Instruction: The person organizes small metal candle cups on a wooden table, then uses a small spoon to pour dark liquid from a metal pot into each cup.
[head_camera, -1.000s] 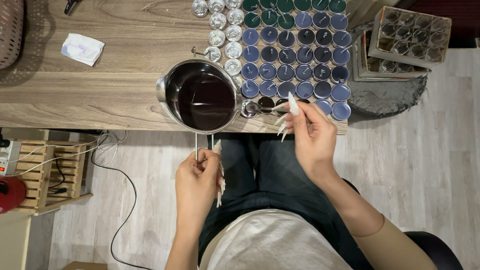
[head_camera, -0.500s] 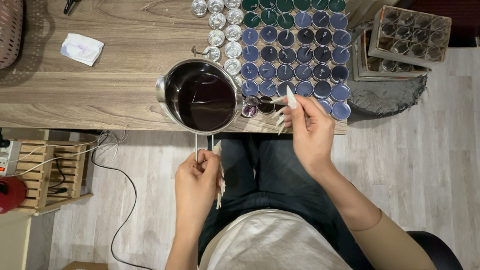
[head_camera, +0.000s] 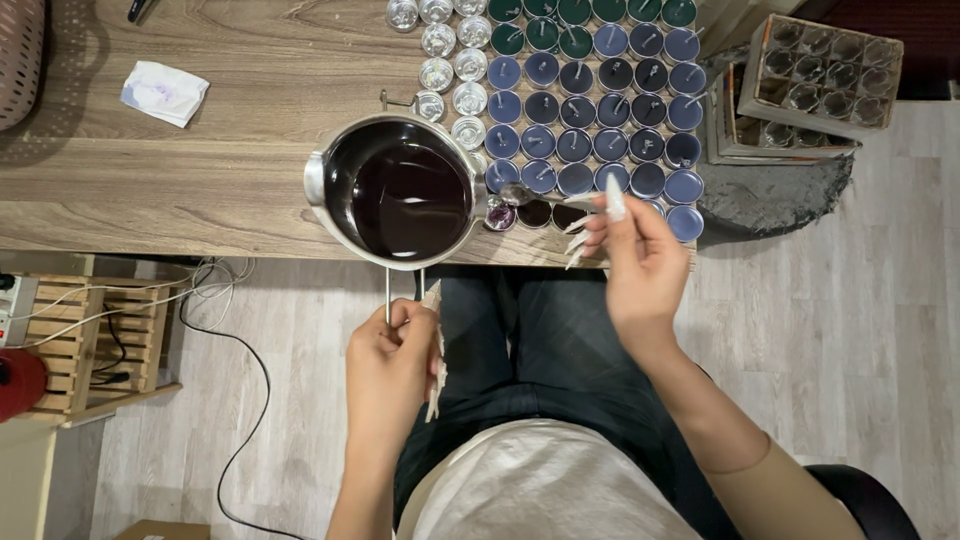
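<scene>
My left hand (head_camera: 392, 368) grips the wire handle of a steel pot (head_camera: 398, 190) that holds dark purple liquid and sits at the near edge of the wooden table (head_camera: 200, 170). A small metal spoon (head_camera: 522, 194) is pinched in my right hand (head_camera: 640, 270), its bowl hovering over the small round tins (head_camera: 590, 110) just right of the pot. Many tins are filled with dark blue or green wax and have wicks. A tin (head_camera: 499, 217) with purple liquid sits right beside the pot.
Several empty silver tins (head_camera: 440, 45) stand behind the pot. A crumpled white tissue (head_camera: 165, 92) lies at the table's left. Cardboard boxes of glass jars (head_camera: 815, 75) rest on a grey block at right. A wooden crate (head_camera: 100, 345) and cables lie on the floor at left.
My right hand has shifted slightly right and up with the spoon, lifting it from the purple tin. The pot and left hand barely moved.
</scene>
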